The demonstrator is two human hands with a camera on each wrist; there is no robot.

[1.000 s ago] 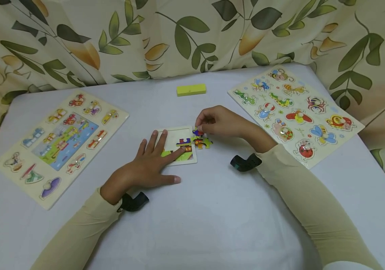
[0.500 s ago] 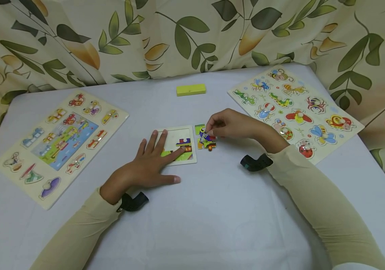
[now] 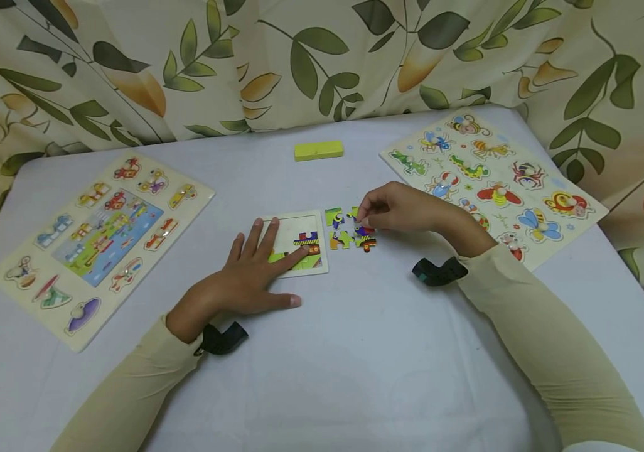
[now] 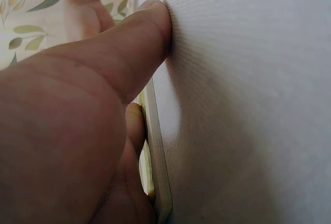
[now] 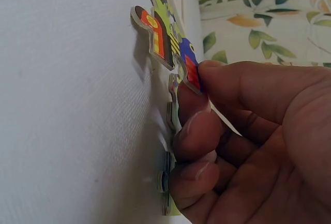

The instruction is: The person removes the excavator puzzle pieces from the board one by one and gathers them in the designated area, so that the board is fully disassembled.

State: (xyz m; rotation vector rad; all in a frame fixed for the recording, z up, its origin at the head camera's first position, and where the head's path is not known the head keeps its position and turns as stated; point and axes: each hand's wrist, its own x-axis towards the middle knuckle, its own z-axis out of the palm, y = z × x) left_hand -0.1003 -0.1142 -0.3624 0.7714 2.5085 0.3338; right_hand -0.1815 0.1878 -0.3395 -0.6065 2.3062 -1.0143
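Observation:
My left hand (image 3: 243,276) lies flat with fingers spread over a small jigsaw tray (image 3: 324,260), its index fingertip on the fitted pieces in the lower right corner. The thumb rests on the cloth, as the left wrist view also shows. To the right of the tray my right hand (image 3: 407,210) pinches a colourful jigsaw piece (image 5: 160,40) between thumb and index finger. One side of that piece tilts up from the cloth, with blue, red and yellow-black stripes on it. Other loose jigsaw pieces (image 3: 342,239) lie between tray and right hand, partly hidden by the fingers.
A vehicle peg puzzle board (image 3: 101,270) lies at left, and an insect peg puzzle board (image 3: 503,169) at right, partly behind my right arm. A yellow-green block (image 3: 319,150) sits at the back of the white-covered table. Behind it hangs a leaf-patterned curtain (image 3: 299,63).
My right hand has moved right, away from the tray, drawing the pinched piece off the others. The loose pieces, bunched and overlapping before, now lie more spread out. My left hand stays put.

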